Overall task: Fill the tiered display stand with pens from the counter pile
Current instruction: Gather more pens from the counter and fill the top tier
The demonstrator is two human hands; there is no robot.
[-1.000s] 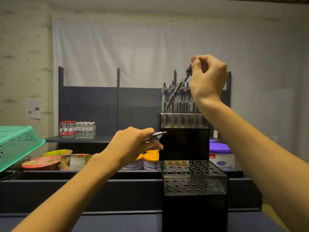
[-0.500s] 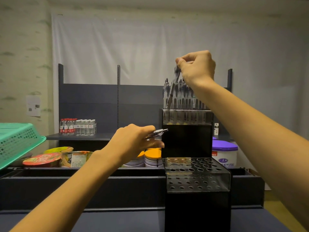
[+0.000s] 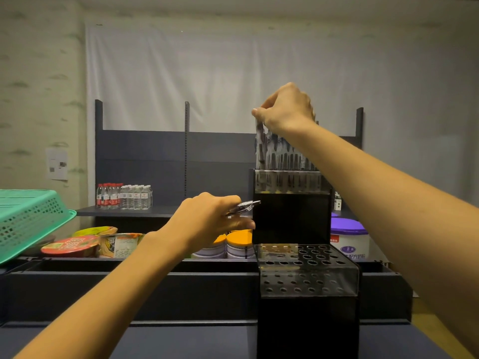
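Note:
A black tiered display stand [image 3: 290, 218] rises right of centre. Its upper tier holds a row of several upright pens [image 3: 287, 158]. Its lower clear tier [image 3: 308, 270] shows rows of holes with nothing in them. My right hand [image 3: 285, 110] pinches the top of one pen [image 3: 259, 143], which stands upright at the left end of the upper row, its tip down in the tier. My left hand [image 3: 207, 221] hovers left of the stand and grips a few spare pens [image 3: 242, 207] whose ends poke out toward the stand.
A green mesh basket [image 3: 28, 218] sits at the far left. Noodle bowls [image 3: 70, 246], orange-lidded cans [image 3: 236, 244] and a purple-lidded tub [image 3: 348, 239] lie behind the dark counter rail [image 3: 129, 278]. Water bottles [image 3: 124, 196] stand on a rear shelf.
My right hand moved left and down, turning its tilted pen upright and lowering it into the left end of the upper tier. My left hand stayed nearly still.

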